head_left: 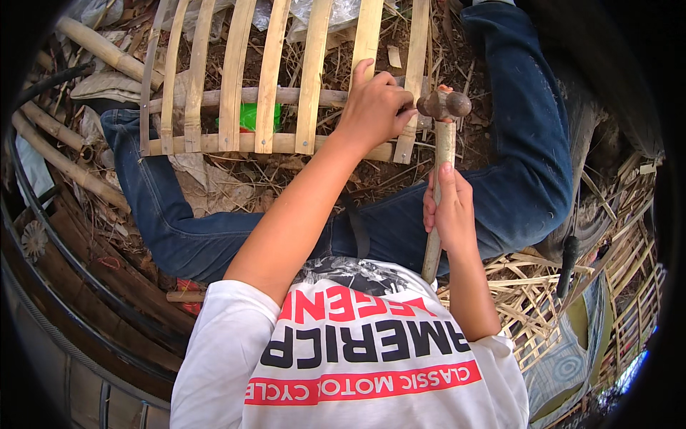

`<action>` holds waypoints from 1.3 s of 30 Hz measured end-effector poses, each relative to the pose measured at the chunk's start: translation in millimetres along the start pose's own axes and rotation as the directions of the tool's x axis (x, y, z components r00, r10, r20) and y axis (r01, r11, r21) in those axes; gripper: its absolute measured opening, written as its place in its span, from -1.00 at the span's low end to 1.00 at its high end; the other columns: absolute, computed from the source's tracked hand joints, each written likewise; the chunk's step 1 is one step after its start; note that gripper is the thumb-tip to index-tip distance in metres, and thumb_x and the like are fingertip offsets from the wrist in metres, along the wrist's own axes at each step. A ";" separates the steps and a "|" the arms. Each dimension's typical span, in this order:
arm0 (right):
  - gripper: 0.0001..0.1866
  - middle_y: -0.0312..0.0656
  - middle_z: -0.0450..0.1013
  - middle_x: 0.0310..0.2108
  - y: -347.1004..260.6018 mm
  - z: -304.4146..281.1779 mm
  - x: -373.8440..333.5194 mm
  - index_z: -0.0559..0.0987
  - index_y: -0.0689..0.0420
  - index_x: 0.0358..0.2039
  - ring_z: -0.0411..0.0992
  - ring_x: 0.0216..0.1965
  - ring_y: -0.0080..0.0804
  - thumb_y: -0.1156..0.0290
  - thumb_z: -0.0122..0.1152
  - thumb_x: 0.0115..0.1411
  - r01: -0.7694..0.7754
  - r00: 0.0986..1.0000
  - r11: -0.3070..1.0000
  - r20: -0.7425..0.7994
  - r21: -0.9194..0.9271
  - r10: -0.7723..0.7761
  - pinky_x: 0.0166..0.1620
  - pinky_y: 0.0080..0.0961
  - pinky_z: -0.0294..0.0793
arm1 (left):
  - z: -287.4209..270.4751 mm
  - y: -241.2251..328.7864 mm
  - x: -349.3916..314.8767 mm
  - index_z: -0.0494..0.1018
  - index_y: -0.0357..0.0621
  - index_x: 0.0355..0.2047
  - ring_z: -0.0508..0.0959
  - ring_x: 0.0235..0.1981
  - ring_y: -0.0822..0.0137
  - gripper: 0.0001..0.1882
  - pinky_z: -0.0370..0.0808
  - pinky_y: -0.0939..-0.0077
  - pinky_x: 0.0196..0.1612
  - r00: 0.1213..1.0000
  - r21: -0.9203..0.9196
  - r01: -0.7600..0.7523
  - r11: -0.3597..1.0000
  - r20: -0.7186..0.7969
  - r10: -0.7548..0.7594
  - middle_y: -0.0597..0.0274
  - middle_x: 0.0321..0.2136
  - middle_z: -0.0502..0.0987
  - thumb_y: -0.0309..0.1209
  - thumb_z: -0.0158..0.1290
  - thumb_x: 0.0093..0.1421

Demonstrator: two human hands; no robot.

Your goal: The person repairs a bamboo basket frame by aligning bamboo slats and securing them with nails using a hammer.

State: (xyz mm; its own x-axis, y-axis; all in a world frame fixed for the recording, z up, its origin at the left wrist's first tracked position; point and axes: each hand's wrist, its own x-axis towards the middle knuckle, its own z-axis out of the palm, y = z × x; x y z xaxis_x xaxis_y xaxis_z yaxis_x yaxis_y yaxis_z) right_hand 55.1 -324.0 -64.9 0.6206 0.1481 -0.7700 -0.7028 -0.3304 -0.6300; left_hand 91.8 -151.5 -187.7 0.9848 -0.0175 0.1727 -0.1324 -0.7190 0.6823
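My right hand [451, 209] is wrapped round the pale handle of a ball-peen hammer [444, 139]. The hammer's rusty head is up, just right of my left hand. My left hand [375, 107] lies over a bamboo frame, with one finger stretched along a bamboo slat [368, 32]. Its thumb and forefinger are pinched together near the rightmost slat [416, 50]; whatever they hold is too small to make out. Several slats run side by side across two bamboo crossbars, the nearer crossbar [282, 143] showing below my wrist. Nail heads show at some slat ends.
My jeans-clad legs [532, 121] spread either side of the frame. Beneath it are dry straw, plastic bags [325, 20] and a green wrapper [259, 116]. Bamboo poles [68, 154] lie at left, beside black curved tubing [78, 264]. Split bamboo strips [525, 286] pile up at right.
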 end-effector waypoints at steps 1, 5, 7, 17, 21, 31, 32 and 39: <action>-0.52 -0.36 0.18 -0.74 3.8 0.4 3.7 0.32 0.13 -0.47 0.16 -0.78 -0.63 0.00 -0.21 0.42 -0.005 1.000 1.000 -0.005 -0.016 0.005 -0.73 -0.63 0.20 | -0.8 -0.7 -1.5 0.60 -0.03 -0.56 0.50 -0.32 0.39 -0.89 0.10 -0.04 0.26 1.000 -0.004 0.003 1.000 0.001 -0.003 0.42 -0.61 0.50 -0.33 0.30 -0.06; -0.52 -0.36 0.17 -0.75 0.0 -0.1 1.4 0.32 0.14 -0.46 0.14 -0.80 -0.64 -0.01 -0.21 0.42 0.010 1.000 0.999 -0.015 0.035 -0.009 -0.74 -0.62 0.20 | -0.8 -3.4 -1.2 0.60 -0.03 -0.55 0.50 -0.31 0.38 -0.88 0.10 -0.04 0.26 1.000 -0.015 -0.003 1.000 -0.031 0.002 0.41 -0.62 0.48 -0.33 0.30 -0.06; -0.51 -0.35 0.18 -0.75 3.2 -1.9 -1.0 0.32 0.14 -0.46 0.15 -0.80 -0.64 -0.02 -0.22 0.42 0.047 0.999 0.998 -0.018 0.040 -0.046 -0.74 -0.62 0.19 | 0.4 -2.7 -2.4 0.60 -0.04 -0.55 0.50 -0.31 0.38 -0.87 0.10 -0.04 0.26 1.000 0.000 -0.004 1.000 -0.022 0.004 0.40 -0.61 0.49 -0.32 0.31 -0.06; -0.50 -0.36 0.17 -0.75 1.0 0.6 -0.8 0.33 0.14 -0.46 0.16 -0.80 -0.64 -0.03 -0.22 0.42 0.031 0.999 1.000 -0.020 0.000 -0.031 -0.74 -0.64 0.19 | -0.7 0.0 -1.9 0.62 -0.03 -0.49 0.51 -0.29 0.36 -0.86 0.10 -0.03 0.27 1.000 0.000 0.006 1.000 0.009 -0.006 0.37 -0.59 0.49 -0.33 0.31 -0.08; -0.50 -0.35 0.18 -0.75 4.3 1.8 5.6 0.33 0.14 -0.46 0.16 -0.80 -0.64 -0.03 -0.22 0.42 0.022 1.000 0.998 -0.002 -0.062 -0.022 -0.74 -0.63 0.19 | -2.1 -2.4 -3.1 0.62 -0.03 -0.49 0.52 -0.28 0.38 -0.87 0.10 -0.03 0.27 1.000 0.017 0.010 1.000 0.005 -0.011 0.36 -0.60 0.49 -0.34 0.30 -0.07; -0.51 -0.38 0.16 -0.75 6.8 2.0 0.8 0.32 0.13 -0.41 0.14 -0.81 -0.65 -0.05 -0.27 0.43 0.078 0.997 0.996 0.013 -0.047 -0.078 -0.75 -0.66 0.17 | -1.4 -3.1 -0.2 0.62 -0.03 -0.50 0.51 -0.31 0.36 -0.87 0.10 -0.03 0.27 1.000 0.004 0.002 1.000 -0.002 -0.002 0.36 -0.60 0.49 -0.32 0.31 -0.06; -0.51 -0.37 0.16 -0.75 6.5 2.0 -1.3 0.33 0.13 -0.42 0.14 -0.80 -0.65 -0.04 -0.26 0.43 0.066 0.998 0.997 -0.001 -0.034 -0.066 -0.74 -0.65 0.17 | -1.1 -2.1 -4.6 0.62 -0.03 -0.49 0.51 -0.31 0.36 -0.87 0.09 -0.03 0.27 1.000 -0.005 0.007 1.000 0.018 -0.007 0.35 -0.59 0.49 -0.32 0.31 -0.06; -0.49 -0.35 0.18 -0.75 3.8 3.6 0.1 0.34 0.15 -0.47 0.17 -0.79 -0.63 -0.03 -0.24 0.42 0.019 1.000 0.999 -0.007 -0.044 -0.019 -0.73 -0.63 0.20 | -0.3 -4.3 -3.3 0.62 -0.01 -0.49 0.52 -0.29 0.38 -0.85 0.09 -0.02 0.28 1.000 0.032 -0.005 0.999 0.005 0.005 0.36 -0.58 0.50 -0.29 0.31 -0.06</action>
State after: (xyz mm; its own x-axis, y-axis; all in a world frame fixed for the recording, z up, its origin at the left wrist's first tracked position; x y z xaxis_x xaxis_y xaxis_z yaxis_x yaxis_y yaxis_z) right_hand 51.2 -321.9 -67.7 0.6362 0.1475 -0.7573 -0.6752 -0.3684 -0.6391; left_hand 89.1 -148.2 -191.0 0.9848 -0.0248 0.1721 -0.1337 -0.7407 0.6583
